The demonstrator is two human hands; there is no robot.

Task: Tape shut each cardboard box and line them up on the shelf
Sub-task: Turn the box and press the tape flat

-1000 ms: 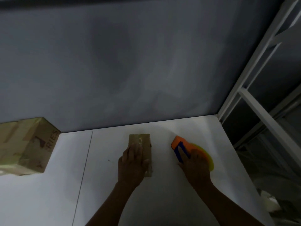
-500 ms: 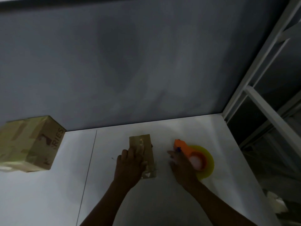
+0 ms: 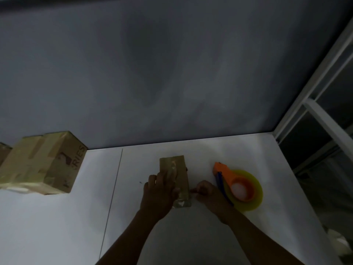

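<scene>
Head view, dim light. The small cardboard box (image 3: 172, 175) lay on the white shelf (image 3: 191, 238), directly under the fingers of the left hand (image 3: 159, 196). Those fingers (image 3: 161, 176) were bent over its top and left edge, with the thumb on the top face, holding it down. We noted shiny tape along the top, running down over the near end below the thumb.

The right hand (image 3: 208, 196) sat just right of the box. Its fingers (image 3: 198, 188) were curled in tight, and their tips met the box's right side at the near end. We could not tell whether they pinched anything.

The tape dispenser (image 3: 238, 188), orange with a yellow roll, lay flat just past the right knuckles, on the side away from the box. We could not tell whether it touched the hand.

Well left of the left fingers stood a larger taped box (image 3: 44, 163), against the grey wall (image 3: 172, 73). Another box (image 3: 3, 153) was partly cut off at the frame edge beyond it. Far right of the right fingers, a white frame post (image 3: 315, 83) rose from the shelf corner.
</scene>
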